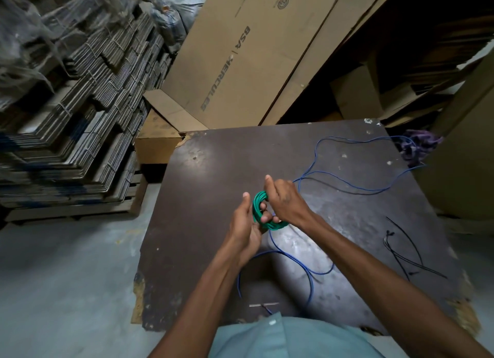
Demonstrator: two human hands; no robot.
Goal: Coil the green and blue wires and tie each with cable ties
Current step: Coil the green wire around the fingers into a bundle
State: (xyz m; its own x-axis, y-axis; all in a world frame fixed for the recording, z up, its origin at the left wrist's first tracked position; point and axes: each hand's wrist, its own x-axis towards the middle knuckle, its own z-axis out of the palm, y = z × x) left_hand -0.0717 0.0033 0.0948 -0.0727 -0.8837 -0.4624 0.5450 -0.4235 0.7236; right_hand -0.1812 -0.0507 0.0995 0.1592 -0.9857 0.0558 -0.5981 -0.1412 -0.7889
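Hands [263,210] grip green coil [258,210] (midair).

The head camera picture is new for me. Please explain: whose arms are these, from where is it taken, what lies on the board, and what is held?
There is no machine here. A person wears a camera on the head, so you look down along that person's own two bare arms. The left hand and the right hand together hold a green wire coil, already wound into a ring. Below them is a dark board. On it lies a long blue wire, still loose and uncoiled. At the right lie thin black cable ties, not yet used. Behind the board stand cardboard boxes.
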